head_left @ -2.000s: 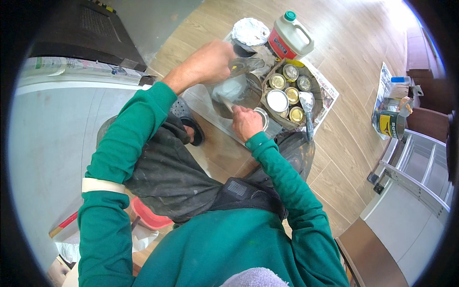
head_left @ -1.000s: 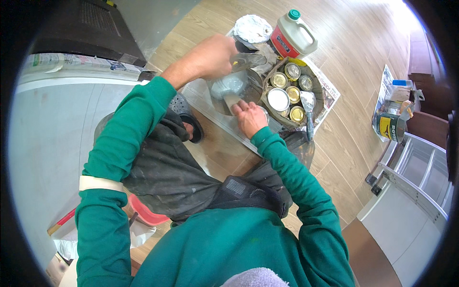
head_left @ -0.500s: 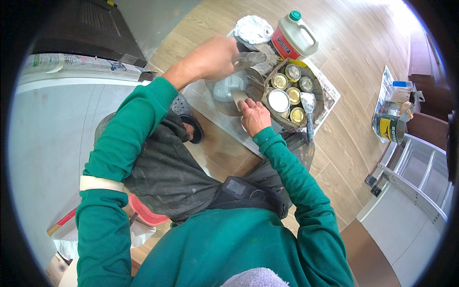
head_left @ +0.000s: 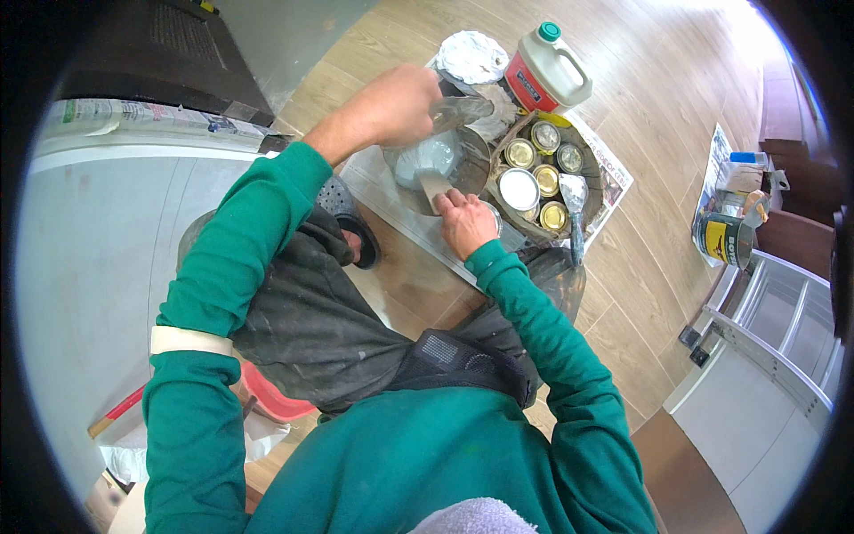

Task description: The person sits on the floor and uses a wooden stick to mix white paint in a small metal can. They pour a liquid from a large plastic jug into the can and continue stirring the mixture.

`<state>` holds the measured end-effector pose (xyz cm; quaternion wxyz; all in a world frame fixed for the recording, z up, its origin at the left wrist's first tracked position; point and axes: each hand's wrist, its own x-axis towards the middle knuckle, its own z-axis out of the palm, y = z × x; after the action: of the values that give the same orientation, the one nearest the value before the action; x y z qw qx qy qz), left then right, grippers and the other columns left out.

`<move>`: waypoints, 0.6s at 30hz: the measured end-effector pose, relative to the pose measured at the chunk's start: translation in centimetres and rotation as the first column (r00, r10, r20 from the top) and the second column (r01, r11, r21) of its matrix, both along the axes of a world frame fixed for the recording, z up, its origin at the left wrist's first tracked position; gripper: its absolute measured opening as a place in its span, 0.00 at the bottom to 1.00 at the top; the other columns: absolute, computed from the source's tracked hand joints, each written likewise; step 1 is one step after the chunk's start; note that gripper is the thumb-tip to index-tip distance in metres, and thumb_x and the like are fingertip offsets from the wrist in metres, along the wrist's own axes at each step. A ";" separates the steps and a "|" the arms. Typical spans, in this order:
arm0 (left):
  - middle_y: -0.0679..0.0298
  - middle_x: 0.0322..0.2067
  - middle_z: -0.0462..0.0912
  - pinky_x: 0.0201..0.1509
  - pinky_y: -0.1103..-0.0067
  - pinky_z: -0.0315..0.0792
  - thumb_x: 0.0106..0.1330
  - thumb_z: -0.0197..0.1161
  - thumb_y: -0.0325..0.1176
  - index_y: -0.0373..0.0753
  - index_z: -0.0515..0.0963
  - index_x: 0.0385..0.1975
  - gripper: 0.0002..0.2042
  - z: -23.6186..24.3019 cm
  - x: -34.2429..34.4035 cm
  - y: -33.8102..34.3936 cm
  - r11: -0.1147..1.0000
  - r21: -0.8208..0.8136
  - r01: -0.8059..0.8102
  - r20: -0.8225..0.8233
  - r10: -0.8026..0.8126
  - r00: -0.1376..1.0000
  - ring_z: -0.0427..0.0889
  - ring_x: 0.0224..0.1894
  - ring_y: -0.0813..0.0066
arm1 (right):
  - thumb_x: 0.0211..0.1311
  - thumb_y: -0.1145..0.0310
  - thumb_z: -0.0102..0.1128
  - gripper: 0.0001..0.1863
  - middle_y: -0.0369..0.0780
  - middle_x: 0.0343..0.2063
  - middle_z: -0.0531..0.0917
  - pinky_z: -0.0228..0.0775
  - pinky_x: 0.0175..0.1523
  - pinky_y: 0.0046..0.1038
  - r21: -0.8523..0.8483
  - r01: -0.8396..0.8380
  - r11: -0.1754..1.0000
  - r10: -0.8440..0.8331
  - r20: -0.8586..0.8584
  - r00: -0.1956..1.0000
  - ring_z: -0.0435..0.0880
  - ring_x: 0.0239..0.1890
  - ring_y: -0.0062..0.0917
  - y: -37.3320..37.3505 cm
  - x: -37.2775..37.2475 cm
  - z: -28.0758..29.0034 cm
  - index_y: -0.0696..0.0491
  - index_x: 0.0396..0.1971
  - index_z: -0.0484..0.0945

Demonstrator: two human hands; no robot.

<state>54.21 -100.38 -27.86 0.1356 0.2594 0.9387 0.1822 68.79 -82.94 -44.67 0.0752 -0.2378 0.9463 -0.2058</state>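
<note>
My left hand (head_left: 402, 105) is closed round a clear, smeared plastic piece (head_left: 461, 114), perhaps a cup, held above a round container (head_left: 476, 165). Its exact shape is partly hidden by my fingers. Inside the container is a whitish, milky liquid (head_left: 418, 162). My right hand (head_left: 469, 224) grips a flat, pale stirring stick (head_left: 434, 187), whose far end dips into that liquid. Just right of my right hand, the edge of a round tin (head_left: 492, 214) shows, mostly covered.
A box of several small tins (head_left: 546, 180) stands to the right, with a paint-smeared brush (head_left: 576, 218) on its edge. Behind are a jug with a green cap (head_left: 547, 67) and a white crumpled cloth (head_left: 471, 56). A ladder (head_left: 783, 329) lies far right.
My right hand has shifted slightly left and nearer me, moving the stick within the container. A tin's edge shows more beside it. The left hand stays nearly in place.
</note>
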 end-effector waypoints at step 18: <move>0.38 0.24 0.78 0.34 0.59 0.74 0.53 0.66 0.29 0.29 0.83 0.28 0.09 -0.3 -0.3 -0.2 0.999 0.021 0.031 -0.010 -0.030 0.999 0.80 0.31 0.38 | 0.49 0.74 0.61 0.19 0.42 0.39 0.81 0.79 0.43 0.45 -0.090 0.245 0.965 -0.240 0.070 0.968 0.84 0.38 0.44 -0.6 -1.0 0.8 0.49 0.45 0.77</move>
<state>53.90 -100.54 -28.18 0.1313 0.2759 0.9333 0.1887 67.82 -83.55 -43.92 0.0654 -0.1175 0.9544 -0.2664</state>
